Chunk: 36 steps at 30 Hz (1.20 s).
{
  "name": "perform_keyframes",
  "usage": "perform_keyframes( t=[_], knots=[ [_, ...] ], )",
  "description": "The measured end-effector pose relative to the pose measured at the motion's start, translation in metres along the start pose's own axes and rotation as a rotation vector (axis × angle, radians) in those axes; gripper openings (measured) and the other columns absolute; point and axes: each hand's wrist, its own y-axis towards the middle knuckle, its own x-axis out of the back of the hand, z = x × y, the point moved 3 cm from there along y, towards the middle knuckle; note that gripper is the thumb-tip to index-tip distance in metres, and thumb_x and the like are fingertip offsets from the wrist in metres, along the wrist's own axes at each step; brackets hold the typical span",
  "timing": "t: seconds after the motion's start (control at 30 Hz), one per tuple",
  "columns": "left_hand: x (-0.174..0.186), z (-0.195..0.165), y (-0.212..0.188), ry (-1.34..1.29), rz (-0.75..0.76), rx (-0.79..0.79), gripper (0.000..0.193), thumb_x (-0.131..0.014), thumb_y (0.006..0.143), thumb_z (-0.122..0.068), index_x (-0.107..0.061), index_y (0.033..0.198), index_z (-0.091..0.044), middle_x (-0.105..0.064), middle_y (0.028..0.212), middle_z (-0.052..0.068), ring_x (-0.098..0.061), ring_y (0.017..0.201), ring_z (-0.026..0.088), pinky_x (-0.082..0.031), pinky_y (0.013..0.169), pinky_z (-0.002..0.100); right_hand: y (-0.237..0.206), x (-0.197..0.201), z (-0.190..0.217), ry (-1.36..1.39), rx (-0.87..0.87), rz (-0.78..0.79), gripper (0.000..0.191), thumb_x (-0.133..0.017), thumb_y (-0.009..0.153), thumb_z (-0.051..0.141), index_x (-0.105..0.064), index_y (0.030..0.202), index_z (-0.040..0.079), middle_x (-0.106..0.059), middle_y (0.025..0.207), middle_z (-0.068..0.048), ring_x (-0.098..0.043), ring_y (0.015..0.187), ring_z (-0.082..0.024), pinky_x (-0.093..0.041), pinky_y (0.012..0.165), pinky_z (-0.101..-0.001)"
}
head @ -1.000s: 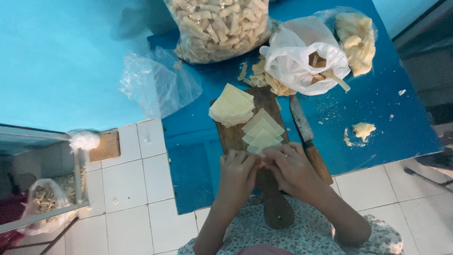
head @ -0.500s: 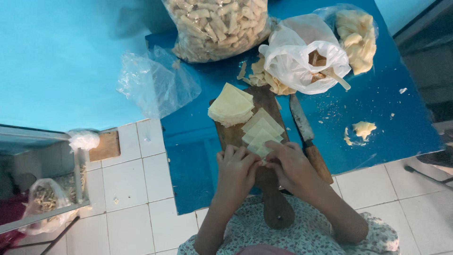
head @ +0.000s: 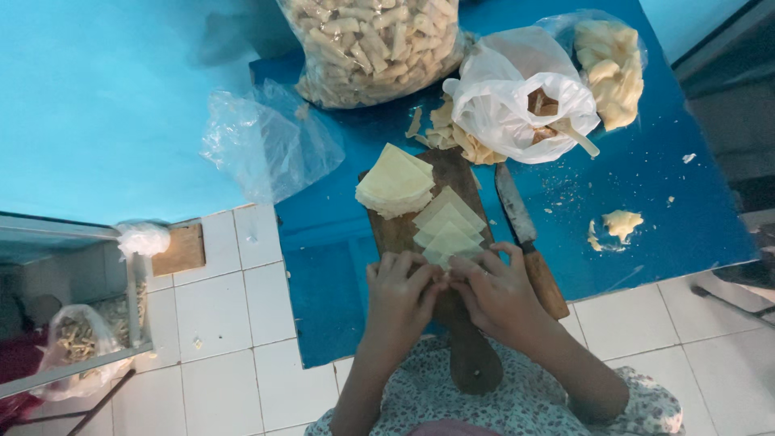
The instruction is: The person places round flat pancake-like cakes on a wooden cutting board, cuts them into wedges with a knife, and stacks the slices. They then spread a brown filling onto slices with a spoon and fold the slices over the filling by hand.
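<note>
My left hand (head: 401, 300) and my right hand (head: 493, 292) meet fingertip to fingertip over the near end of a brown wooden cutting board (head: 420, 230). Together they pinch a pale yellow dough wrapper, mostly hidden under the fingers. Just beyond them a row of overlapping wrappers (head: 448, 228) lies on the board. A thicker stack of wrappers (head: 394, 182) sits at the board's far left. A knife with a wooden handle (head: 526, 239) lies to the right of the board, close to my right hand.
The board rests on a low blue table (head: 646, 178). At the far side are a clear bag of rolled pieces (head: 367, 44), a white bag (head: 517, 101), a bag of yellow pieces (head: 609, 60) and an empty clear bag (head: 266, 141). White tiled floor lies at the left.
Both hands stay together at the board's near end. Their fingers have shifted slightly around the wrapper; nothing else has moved.
</note>
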Motion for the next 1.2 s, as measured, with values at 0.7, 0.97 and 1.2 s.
perform_keyframes(
  t=[0.7,0.97,1.2],
  knots=[
    [-0.002,-0.004,0.005,0.097,-0.072,-0.069,0.009,-0.077,0.086,-0.014,-0.074,0.095,-0.011,-0.062,0.104,0.005,-0.057,0.101,0.027,-0.037,0.086,0.048,-0.019,-0.012,0.000,-0.108,0.009,-0.158,0.040,-0.077,0.083,0.002,-0.060,0.119,0.008,-0.067,0.103,-0.006,-0.065,0.108,-0.025,-0.035,0.110,-0.0656],
    [-0.004,-0.001,0.007,0.119,-0.099,-0.067,0.021,-0.074,0.089,-0.013,-0.074,0.109,-0.009,-0.062,0.109,0.007,-0.058,0.104,0.028,-0.039,0.088,0.047,-0.023,-0.014,0.005,-0.200,0.004,-0.136,0.040,-0.074,0.090,0.005,-0.056,0.126,0.008,-0.069,0.118,-0.004,-0.062,0.123,-0.026,-0.025,0.111,-0.0801],
    [-0.002,0.007,0.004,0.032,-0.229,0.011,0.026,-0.074,0.092,-0.014,-0.071,0.118,-0.010,-0.062,0.111,0.008,-0.059,0.105,0.028,-0.040,0.087,0.046,-0.002,-0.019,-0.008,-0.377,0.005,0.030,0.049,-0.067,0.092,0.014,-0.056,0.139,0.007,-0.066,0.115,-0.005,-0.053,0.137,-0.032,-0.018,0.103,-0.0878]
  ],
)
